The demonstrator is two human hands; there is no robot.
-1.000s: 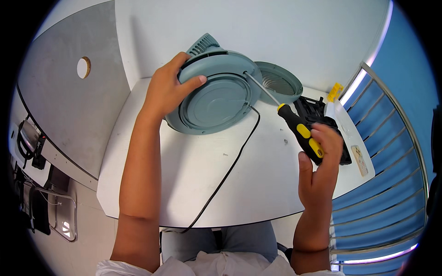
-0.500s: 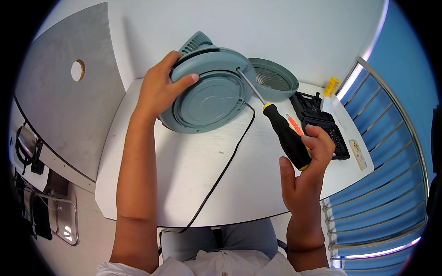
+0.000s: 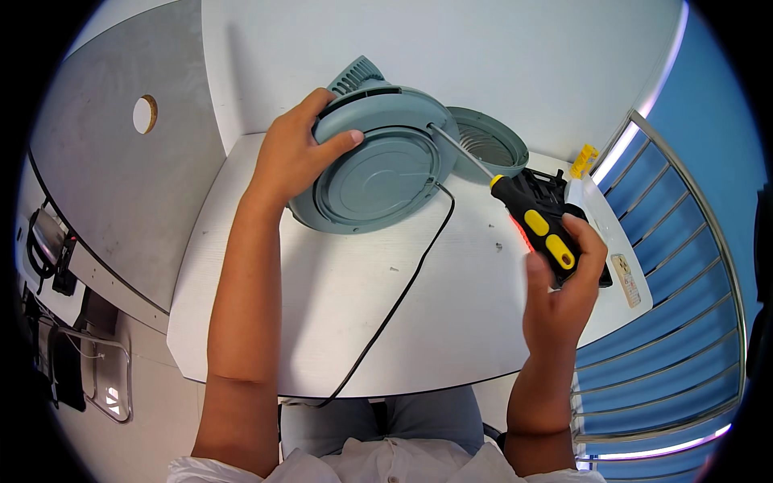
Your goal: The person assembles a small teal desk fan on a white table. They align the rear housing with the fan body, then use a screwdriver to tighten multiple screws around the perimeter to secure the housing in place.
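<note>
A grey-green appliance with a round base (image 3: 378, 181) is tipped up on the table, its underside turned toward me. My left hand (image 3: 294, 161) grips the upper left rim, thumb lying across the underside. A screwdriver (image 3: 535, 217) with a black and yellow handle slants from a hole near the base's right edge, its tip hidden inside. The fingers and thumb of my right hand (image 3: 568, 298) are round the handle's lower end. From the base a black cord (image 3: 409, 282) runs down over the table's front edge. A ribbed grey-green part (image 3: 357, 75) sticks up behind the base.
Behind the base lies a grey-green round grille cover (image 3: 487, 145). A black tool case (image 3: 547, 183) is partly hidden by the screwdriver. Small dark bits (image 3: 498, 247) lie on the white table (image 3: 338, 322). Farther right are a yellow packet (image 3: 584, 161), a pale remote (image 3: 626, 280) and a metal railing (image 3: 700, 185).
The screwdriver handle has turned, so its yellow pads now show. My right hand has shifted right and slightly up with it. The tip stays in the hole; my left hand keeps its grip.
</note>
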